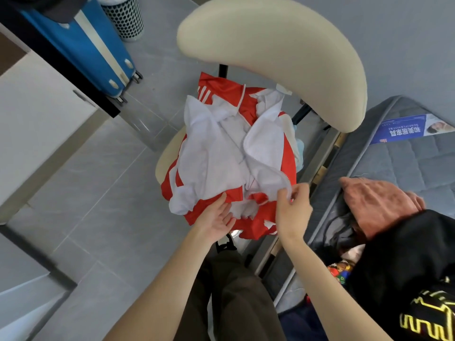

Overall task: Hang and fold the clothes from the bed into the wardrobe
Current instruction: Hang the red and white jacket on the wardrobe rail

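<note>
A red jacket with white lining and white stripes lies opened out on the seat of a cream chair. My left hand is flat, palm up, under the jacket's red lower hem. My right hand pinches the white zipper edge of the jacket's right front panel near the hem. To the right, on the bed, lie a pink garment and a black garment with yellow print.
A blue suitcase and a perforated bin stand at the back left. A white cabinet runs along the left. The grey tiled floor lies between the cabinet and the chair. A blue leaflet rests on the mattress.
</note>
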`<move>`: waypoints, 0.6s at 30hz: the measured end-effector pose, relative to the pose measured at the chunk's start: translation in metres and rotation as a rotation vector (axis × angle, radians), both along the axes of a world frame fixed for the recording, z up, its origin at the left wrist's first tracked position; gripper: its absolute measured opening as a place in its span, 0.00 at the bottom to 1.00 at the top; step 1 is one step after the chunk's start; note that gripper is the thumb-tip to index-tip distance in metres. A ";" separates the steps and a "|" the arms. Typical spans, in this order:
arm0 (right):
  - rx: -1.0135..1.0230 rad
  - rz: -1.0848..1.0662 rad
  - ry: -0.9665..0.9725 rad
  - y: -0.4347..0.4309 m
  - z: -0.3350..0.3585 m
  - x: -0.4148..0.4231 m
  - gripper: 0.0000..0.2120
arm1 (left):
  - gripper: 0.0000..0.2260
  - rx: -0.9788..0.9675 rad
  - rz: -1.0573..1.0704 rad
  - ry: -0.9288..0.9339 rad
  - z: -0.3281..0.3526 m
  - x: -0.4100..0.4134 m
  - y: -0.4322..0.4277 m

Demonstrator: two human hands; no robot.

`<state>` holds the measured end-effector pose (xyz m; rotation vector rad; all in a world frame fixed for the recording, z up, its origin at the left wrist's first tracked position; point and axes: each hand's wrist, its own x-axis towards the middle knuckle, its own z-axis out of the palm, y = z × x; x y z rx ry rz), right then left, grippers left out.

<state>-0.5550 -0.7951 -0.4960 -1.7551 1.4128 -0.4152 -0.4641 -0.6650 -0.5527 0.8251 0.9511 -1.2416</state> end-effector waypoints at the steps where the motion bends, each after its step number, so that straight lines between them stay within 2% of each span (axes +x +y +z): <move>1: -0.075 -0.026 -0.002 -0.005 0.006 -0.001 0.07 | 0.26 -0.016 -0.003 -0.003 0.002 0.000 -0.003; 4: -0.241 -0.006 0.003 -0.014 0.018 0.002 0.07 | 0.20 -0.038 -0.002 -0.063 0.006 -0.002 -0.006; 6: -0.365 0.110 0.026 -0.011 0.021 0.008 0.09 | 0.12 -0.043 0.058 -0.102 0.011 -0.006 -0.004; 8: -0.403 0.252 0.074 -0.001 0.014 0.015 0.09 | 0.07 -0.031 0.148 -0.150 0.015 -0.008 0.002; 10: -0.247 0.351 0.140 0.011 0.000 0.023 0.07 | 0.10 -0.036 0.233 -0.197 0.022 -0.008 0.012; 12: 0.065 0.412 0.160 0.022 -0.018 0.028 0.05 | 0.12 -0.073 0.245 -0.234 0.029 -0.004 0.023; 14: 0.392 0.387 0.131 0.034 -0.028 0.029 0.07 | 0.13 -0.087 0.225 -0.245 0.034 0.000 0.032; 15: 0.487 0.359 0.128 0.039 -0.031 0.028 0.07 | 0.14 -0.081 0.215 -0.249 0.036 0.003 0.035; 18: 0.579 0.289 0.209 0.053 -0.038 0.014 0.07 | 0.14 -0.047 0.201 -0.245 0.039 0.011 0.041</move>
